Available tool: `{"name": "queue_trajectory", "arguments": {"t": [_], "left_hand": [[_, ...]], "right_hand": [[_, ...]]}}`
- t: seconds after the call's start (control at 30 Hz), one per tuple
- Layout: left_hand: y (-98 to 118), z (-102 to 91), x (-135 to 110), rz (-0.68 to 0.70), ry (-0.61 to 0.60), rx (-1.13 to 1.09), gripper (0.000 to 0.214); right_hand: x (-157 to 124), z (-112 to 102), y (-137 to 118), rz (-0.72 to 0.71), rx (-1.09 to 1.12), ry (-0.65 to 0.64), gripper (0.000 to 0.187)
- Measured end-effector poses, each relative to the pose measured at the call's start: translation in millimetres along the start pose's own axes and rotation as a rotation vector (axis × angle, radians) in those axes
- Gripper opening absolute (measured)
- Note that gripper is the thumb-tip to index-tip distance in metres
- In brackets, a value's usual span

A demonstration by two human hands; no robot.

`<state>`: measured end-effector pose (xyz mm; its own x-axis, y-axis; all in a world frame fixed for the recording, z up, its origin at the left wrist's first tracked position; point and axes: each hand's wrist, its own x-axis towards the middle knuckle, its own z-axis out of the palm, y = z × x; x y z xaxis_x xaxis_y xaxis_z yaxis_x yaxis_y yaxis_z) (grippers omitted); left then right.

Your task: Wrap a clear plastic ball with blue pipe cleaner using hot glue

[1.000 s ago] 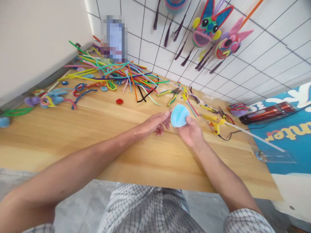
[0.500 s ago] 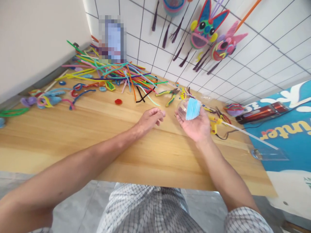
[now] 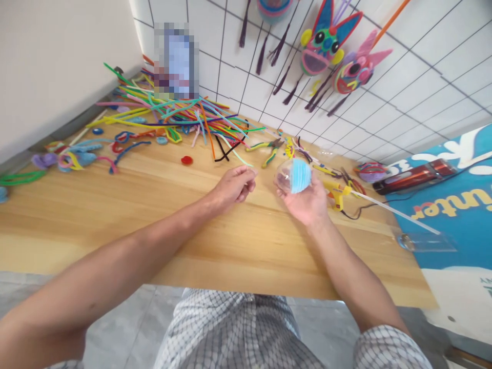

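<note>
On the palm and curled fingers of my right hand rests a clear plastic ball. Light blue pipe cleaner rows cover its right part, and the rest is see-through. My left hand is held over the table to the left of the ball, apart from it. Its fingers are curled in and its thumb lies near the index finger; nothing shows between them. Just beyond its fingertips is the end of a pale green pipe cleaner.
Green-handled pliers lie past my hands. A yellow glue gun with a white stick is right of my right hand. Pipe cleaners are heaped at the back left by a blurred screen. Decorated masks hang on the wall grid.
The right hand and ball have shifted slightly left, and the ball has turned so its blue part shows rounder. The left hand has moved slightly left.
</note>
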<state>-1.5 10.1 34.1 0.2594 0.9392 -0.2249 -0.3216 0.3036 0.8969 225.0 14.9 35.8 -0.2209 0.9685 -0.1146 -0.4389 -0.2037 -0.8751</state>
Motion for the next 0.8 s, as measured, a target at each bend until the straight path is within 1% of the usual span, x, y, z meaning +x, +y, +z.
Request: {"name": "queue_trajectory", "arguments": {"t": [0.1, 0.23, 0.33, 0.4, 0.43, 0.5, 0.53, 0.57, 0.6, 0.67, 0.73, 0.8], "left_hand": [[-4.1, 2.0, -1.3, -0.005, -0.038, 0.162, 0.031], [-11.0, -0.4, -0.3, 0.013, -0.118, 0.375, 0.031], [-12.4, -2.3, -3.5, 0.123, -0.103, 0.546, 0.023], [-11.0, -2.3, -8.0, 0.211, -0.101, 0.668, 0.028], [-10.0, -2.0, -10.1, 0.246, -0.135, 0.724, 0.03], [-7.7, -1.4, -12.4, 0.286, -0.252, 0.802, 0.025], [-6.4, -1.5, -12.2, 0.298, -0.295, 0.811, 0.028], [-5.1, -2.0, -11.0, 0.31, -0.306, 0.799, 0.03], [-3.5, -3.1, -8.9, 0.315, -0.283, 0.767, 0.031], [0.2, -6.6, -3.0, 0.292, -0.185, 0.644, 0.027], [4.1, -11.6, 3.4, 0.226, -0.111, 0.476, 0.026], [6.8, -16.8, 8.0, 0.148, -0.097, 0.356, 0.025]], "right_hand": [[1.5, 1.6, -9.1, -0.017, 0.036, -0.005, 0.039], [2.1, 3.3, -10.4, -0.018, 0.042, -0.001, 0.042], [1.2, 5.6, -6.1, 0.009, 0.024, -0.027, 0.047], [0.2, 7.5, -2.4, 0.03, 0.0, -0.046, 0.05], [-0.2, 8.2, -0.7, 0.04, -0.015, -0.054, 0.051], [-0.6, 8.5, 1.7, 0.056, -0.044, -0.064, 0.052], [-0.4, 7.9, 2.1, 0.063, -0.054, -0.068, 0.052], [0.0, 6.5, 1.8, 0.068, -0.061, -0.069, 0.054], [0.7, 4.4, 0.9, 0.072, -0.063, -0.068, 0.055], [2.9, -2.3, -2.7, 0.062, -0.062, -0.051, 0.056], [5.9, -11.5, -8.1, 0.03, -0.061, -0.016, 0.053], [9.9, -21.6, -15.5, -0.013, -0.06, 0.02, 0.052]]}}
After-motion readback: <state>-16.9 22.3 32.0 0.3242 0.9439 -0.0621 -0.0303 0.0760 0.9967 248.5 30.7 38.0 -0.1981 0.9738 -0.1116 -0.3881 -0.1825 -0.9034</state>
